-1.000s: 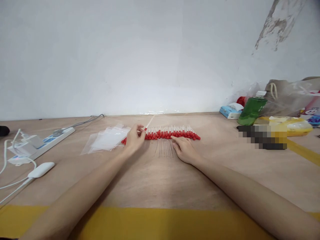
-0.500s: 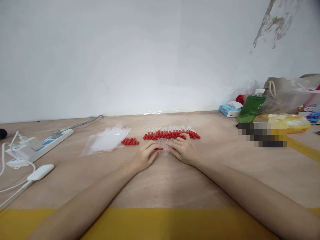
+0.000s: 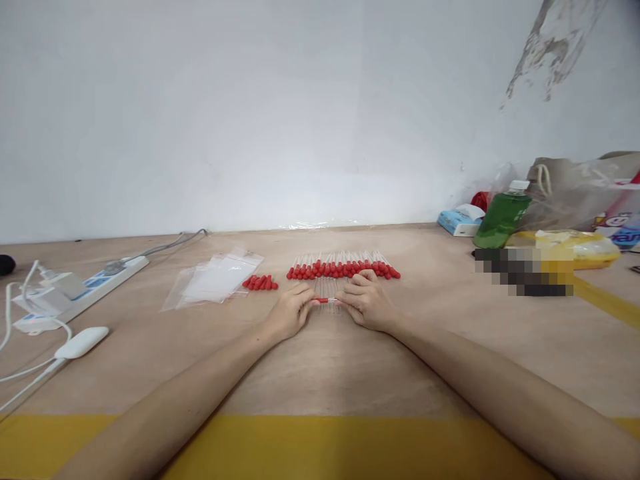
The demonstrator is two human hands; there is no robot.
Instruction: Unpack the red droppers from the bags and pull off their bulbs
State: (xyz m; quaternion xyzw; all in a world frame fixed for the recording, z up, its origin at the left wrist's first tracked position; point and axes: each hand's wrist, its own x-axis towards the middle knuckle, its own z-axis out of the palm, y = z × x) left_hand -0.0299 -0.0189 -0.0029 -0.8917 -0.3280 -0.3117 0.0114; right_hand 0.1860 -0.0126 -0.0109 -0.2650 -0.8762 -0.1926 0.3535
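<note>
My left hand (image 3: 289,312) is closed in a pinch on a red rubber dropper bulb (image 3: 323,301), its open end facing right. Opposite it, my right hand (image 3: 369,303) pinches a thin glass tube (image 3: 333,301) whose end meets the bulb; how far it sits inside is too small to tell. Under and between both hands lie several clear glass tubes (image 3: 326,288), side by side on the table. Just beyond them is a row of droppers (image 3: 345,268), red bulbs towards me. Loose red bulbs (image 3: 260,283) form a small pile left of the hands.
Clear plastic bags (image 3: 215,279) lie left of the bulbs. Farther left are a power strip (image 3: 90,293) with plugs and a white cable adapter (image 3: 83,343). At the right stand a tissue pack (image 3: 457,223), a green bottle (image 3: 503,215) and a yellow packet (image 3: 577,248).
The fingers of my right hand have drawn in and curled more around the glass tube. Bulb and tube now lie in one line between my hands, with more of the bulb showing.
</note>
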